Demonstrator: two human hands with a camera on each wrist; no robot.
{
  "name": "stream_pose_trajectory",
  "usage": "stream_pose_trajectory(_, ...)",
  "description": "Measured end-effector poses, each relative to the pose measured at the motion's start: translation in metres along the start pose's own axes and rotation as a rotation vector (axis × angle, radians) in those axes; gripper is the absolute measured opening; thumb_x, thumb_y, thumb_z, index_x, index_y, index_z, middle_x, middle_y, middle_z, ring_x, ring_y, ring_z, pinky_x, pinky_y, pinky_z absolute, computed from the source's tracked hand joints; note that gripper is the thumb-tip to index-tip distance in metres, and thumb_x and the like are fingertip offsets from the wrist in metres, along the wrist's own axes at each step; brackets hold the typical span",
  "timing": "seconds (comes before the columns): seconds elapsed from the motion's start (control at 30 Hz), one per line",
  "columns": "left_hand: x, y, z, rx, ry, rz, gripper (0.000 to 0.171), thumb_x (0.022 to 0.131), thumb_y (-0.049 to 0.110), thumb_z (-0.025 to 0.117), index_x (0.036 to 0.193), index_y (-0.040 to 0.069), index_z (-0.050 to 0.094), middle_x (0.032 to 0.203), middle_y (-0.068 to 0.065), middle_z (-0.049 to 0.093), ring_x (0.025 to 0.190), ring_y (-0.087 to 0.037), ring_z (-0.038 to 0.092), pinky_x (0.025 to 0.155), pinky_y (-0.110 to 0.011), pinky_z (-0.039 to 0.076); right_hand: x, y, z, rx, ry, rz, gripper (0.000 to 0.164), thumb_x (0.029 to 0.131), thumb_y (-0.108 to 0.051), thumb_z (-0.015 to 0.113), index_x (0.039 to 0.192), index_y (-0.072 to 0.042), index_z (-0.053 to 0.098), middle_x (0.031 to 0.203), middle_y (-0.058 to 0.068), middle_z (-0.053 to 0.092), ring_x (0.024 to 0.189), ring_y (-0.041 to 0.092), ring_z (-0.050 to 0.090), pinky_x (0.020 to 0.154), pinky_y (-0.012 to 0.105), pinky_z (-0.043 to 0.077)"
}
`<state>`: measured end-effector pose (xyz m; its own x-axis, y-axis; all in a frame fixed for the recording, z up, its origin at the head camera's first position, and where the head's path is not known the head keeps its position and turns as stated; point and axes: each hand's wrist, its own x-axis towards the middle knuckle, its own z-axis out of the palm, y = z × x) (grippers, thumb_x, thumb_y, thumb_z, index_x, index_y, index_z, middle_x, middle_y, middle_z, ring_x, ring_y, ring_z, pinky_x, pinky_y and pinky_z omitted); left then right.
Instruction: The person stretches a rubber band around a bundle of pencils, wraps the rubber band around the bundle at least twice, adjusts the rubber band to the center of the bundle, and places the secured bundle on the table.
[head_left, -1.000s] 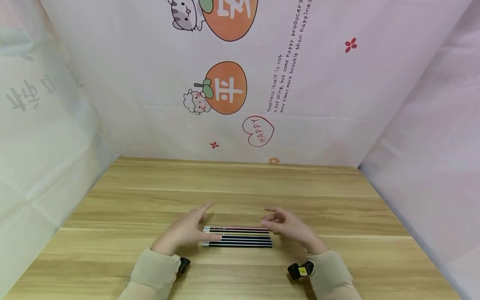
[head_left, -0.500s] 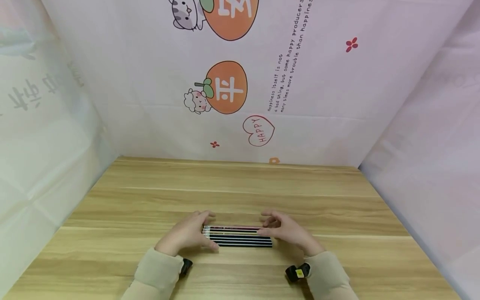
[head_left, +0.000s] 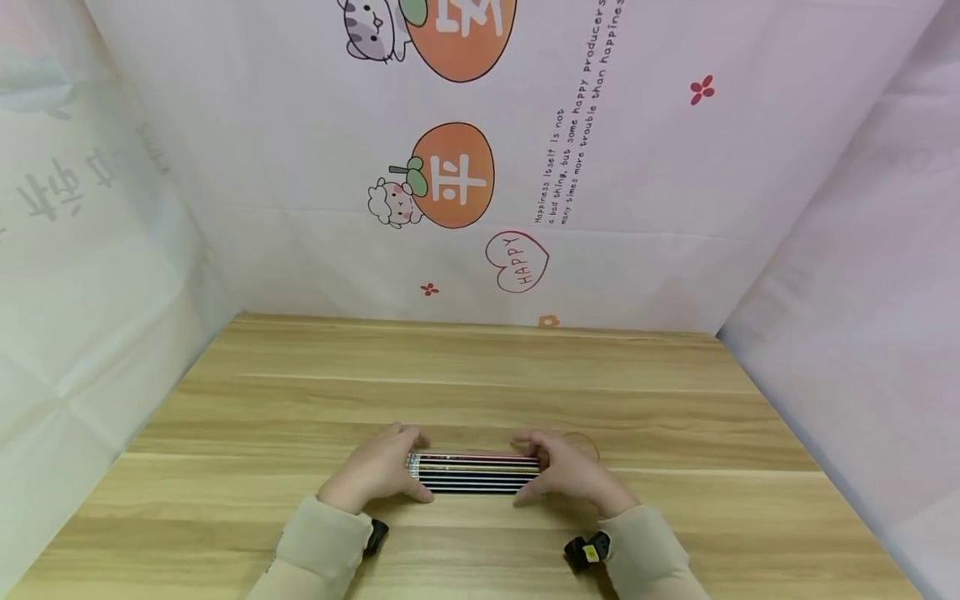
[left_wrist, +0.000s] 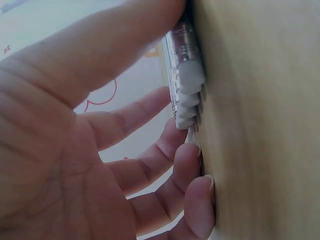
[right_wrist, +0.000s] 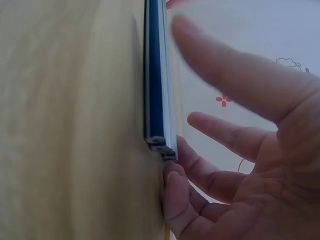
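A flat row of pencils (head_left: 480, 478) lies crosswise on the table, mostly dark-striped, with white eraser ends at the left. My left hand (head_left: 377, 468) curves round that end, thumb at the near side and fingers at the far side. In the left wrist view its fingertips sit right by the erasers (left_wrist: 189, 102). At the other end, my right hand (head_left: 567, 473) spans the row, its thumb stretched along the near side. The right wrist view shows this thumb (right_wrist: 225, 65) apart from the pencils, while lower fingers come up close against the pencil ends (right_wrist: 159, 144).
A thin orange loop, like a rubber band (head_left: 597, 448), shows behind the right hand. The wooden table (head_left: 480, 375) ends at a printed white cloth (head_left: 622, 267), with more cloth on both sides. A black wrist camera (head_left: 587, 552) sits by the right cuff.
Both hands have drawn in around the pencil row. The left thumb has slid off the pencils to the near side; the right hand has shifted left and its thumb has come down the near side.
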<state>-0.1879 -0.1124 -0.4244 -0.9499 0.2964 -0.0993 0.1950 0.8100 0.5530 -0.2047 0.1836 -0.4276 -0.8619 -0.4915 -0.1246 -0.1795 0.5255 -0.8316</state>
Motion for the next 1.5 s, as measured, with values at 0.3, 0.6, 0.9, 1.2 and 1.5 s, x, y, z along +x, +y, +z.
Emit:
stream_pose_trajectory(0.3,0.002,-0.003,0.003,0.009,0.0,0.009,0.069,0.058,0.037,0.094,0.117,0.015,0.065,0.12,-0.003,0.062,0.116,-0.028,0.058,0.1,-0.055,0.051,-0.002,-0.003,0.008,-0.101,0.055,0.025,0.079,0.063,-0.002,0.09,0.134,0.002,0.056,0.114,0.018,0.053,0.099,0.024,0.047,0.082,0.027,0.044)
stream_pose_trajectory(0.6,0.002,-0.005,0.003,0.002,-0.001,0.017,0.068,0.059,0.038,0.093,0.117,0.015,0.066,0.121,-0.003,0.062,0.116,-0.028,0.058,0.101,-0.055,0.051,0.0,-0.004,0.009,-0.144,0.069,0.025,0.075,0.065,-0.005,0.09,0.132,0.001,0.058,0.112,0.015,0.056,0.097,0.022,0.047,0.08,0.027,0.043)
stream_pose_trajectory(0.9,0.004,-0.008,0.003,-0.004,-0.011,0.012,0.054,0.063,0.037,0.092,0.107,0.019,0.066,0.105,0.002,0.061,0.1,-0.018,0.057,0.091,-0.048,0.053,-0.002,-0.005,0.008,-0.133,0.07,0.002,0.063,0.067,-0.004,0.089,0.124,0.003,0.062,0.103,0.012,0.056,0.09,0.02,0.046,0.073,0.022,0.041)
stream_pose_trajectory(1.2,0.007,-0.011,0.003,-0.011,-0.015,0.037,0.048,0.063,0.037,0.092,0.099,0.021,0.065,0.097,0.005,0.059,0.092,-0.015,0.054,0.086,-0.043,0.052,-0.002,-0.005,0.009,-0.15,0.075,0.013,0.053,0.068,-0.006,0.089,0.116,0.0,0.066,0.103,0.01,0.056,0.09,0.02,0.046,0.074,0.025,0.041)
stream_pose_trajectory(1.5,0.006,-0.011,0.002,-0.023,-0.022,0.046,0.05,0.062,0.037,0.093,0.099,0.018,0.066,0.102,0.001,0.062,0.097,-0.017,0.056,0.092,-0.045,0.052,-0.001,-0.004,0.01,-0.163,0.084,0.02,0.044,0.069,-0.01,0.09,0.105,0.0,0.066,0.098,0.008,0.059,0.088,0.018,0.051,0.075,0.026,0.045)
